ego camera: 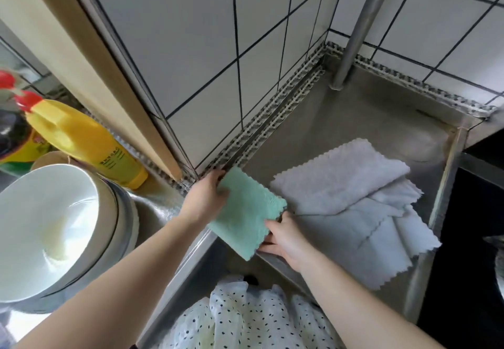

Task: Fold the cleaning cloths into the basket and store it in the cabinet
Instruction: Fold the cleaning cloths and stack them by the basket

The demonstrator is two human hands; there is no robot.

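Note:
A folded mint-green cloth (246,212) is held between both hands over the near left corner of the steel counter (341,119). My left hand (204,198) grips its far left edge. My right hand (283,235) holds its near right edge from below. To the right lie light grey cloths (354,204), loosely folded and overlapping on the counter. No basket or cabinet shows in this view.
White tiled walls meet at the corner behind the counter, where a steel post (357,29) stands. At left are a stack of white bowls (51,228), a yellow bottle (90,141) and a dark sauce bottle (12,130). Dotted white fabric (245,318) hangs below.

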